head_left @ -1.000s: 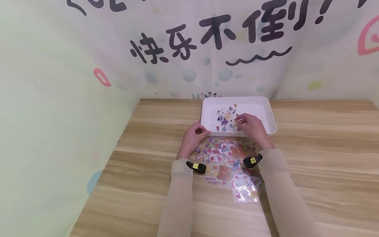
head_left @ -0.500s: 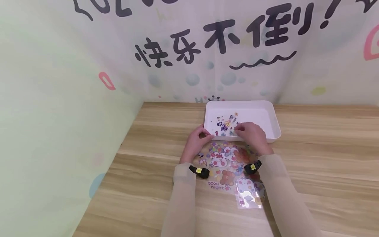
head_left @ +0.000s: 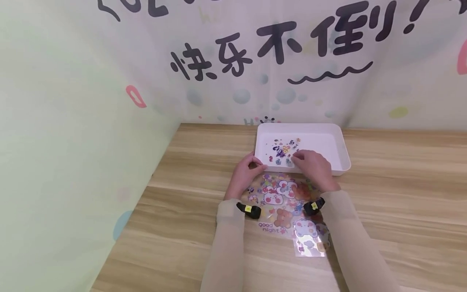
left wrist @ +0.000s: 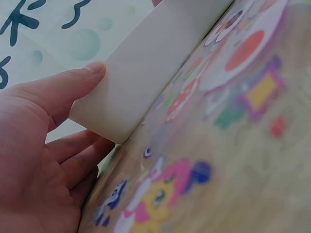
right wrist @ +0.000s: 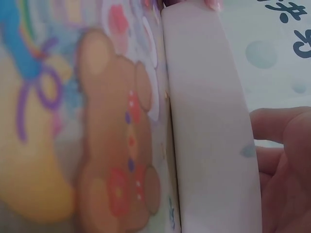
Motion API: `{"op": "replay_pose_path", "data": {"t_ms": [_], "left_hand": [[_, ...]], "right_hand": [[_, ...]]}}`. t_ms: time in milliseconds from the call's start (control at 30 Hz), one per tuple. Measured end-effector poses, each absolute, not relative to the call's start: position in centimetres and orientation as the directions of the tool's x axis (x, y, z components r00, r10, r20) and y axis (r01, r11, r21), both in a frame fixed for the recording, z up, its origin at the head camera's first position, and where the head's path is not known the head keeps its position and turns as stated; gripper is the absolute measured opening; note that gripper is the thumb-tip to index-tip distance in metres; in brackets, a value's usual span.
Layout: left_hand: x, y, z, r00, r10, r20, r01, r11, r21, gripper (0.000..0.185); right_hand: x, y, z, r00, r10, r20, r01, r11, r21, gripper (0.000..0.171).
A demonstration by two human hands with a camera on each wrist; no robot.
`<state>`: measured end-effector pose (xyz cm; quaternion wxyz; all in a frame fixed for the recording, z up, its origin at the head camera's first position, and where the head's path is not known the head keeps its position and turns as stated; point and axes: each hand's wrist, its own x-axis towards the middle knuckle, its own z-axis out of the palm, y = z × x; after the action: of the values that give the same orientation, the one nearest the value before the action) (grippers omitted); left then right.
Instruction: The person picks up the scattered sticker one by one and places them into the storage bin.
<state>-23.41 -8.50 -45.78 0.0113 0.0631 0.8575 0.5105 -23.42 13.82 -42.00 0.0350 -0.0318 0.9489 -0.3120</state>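
A shallow white tray (head_left: pixel 330 148) stands on the wooden table, with small colourful stickers (head_left: pixel 281 151) scattered over the left half of its floor. My left hand (head_left: pixel 243 175) grips its front left corner; in the left wrist view the thumb (left wrist: pixel 80 80) presses on the rim while the other fingers lie against the outside. Over the front wall reaches my right hand (head_left: pixel 315 168), its fingertips close together beside the stickers. The right wrist view has the tray wall (right wrist: pixel 209 121) in front of those fingertips, so I cannot tell whether they pinch a sticker.
Before the tray lies a clear sheet (head_left: pixel 268 217) printed with rabbits, bears and "good night". A smaller shiny sheet (head_left: pixel 309 248) overlaps its lower right corner. Behind the table (head_left: pixel 175 227) hangs a printed cloth (head_left: pixel 226 97), with another pale cloth (head_left: pixel 65 146) at the left.
My right hand has dipped slightly toward the tray's front wall, and its fingertips, apart before, have come together. The left hand stays at the corner; the head view has shifted a little.
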Motion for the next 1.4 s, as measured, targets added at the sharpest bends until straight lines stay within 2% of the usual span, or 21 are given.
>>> {"op": "replay_pose_path", "data": {"t_ms": [267, 833, 1400], "left_hand": [[-23.52, -8.40, -45.94, -0.993, 0.111, 0.030, 0.079, 0.460, 0.884, 0.019], [-23.66, -8.41, -46.08, -0.990, 0.127, 0.052, 0.104, 0.443, 0.890, 0.020], [-23.37, -8.40, -45.62, -0.994, 0.110, 0.008, 0.058, 0.454, 0.889, 0.018]], "right_hand": [[-23.52, 13.41, -41.78, -0.988, -0.141, -0.058, -0.089, 0.843, -0.531, 0.038], [-23.60, 13.32, -42.08, -0.983, -0.176, -0.045, -0.127, 0.842, -0.524, 0.037], [-23.53, 13.36, -41.85, -0.977, -0.211, -0.019, -0.178, 0.867, -0.466, 0.031]]}}
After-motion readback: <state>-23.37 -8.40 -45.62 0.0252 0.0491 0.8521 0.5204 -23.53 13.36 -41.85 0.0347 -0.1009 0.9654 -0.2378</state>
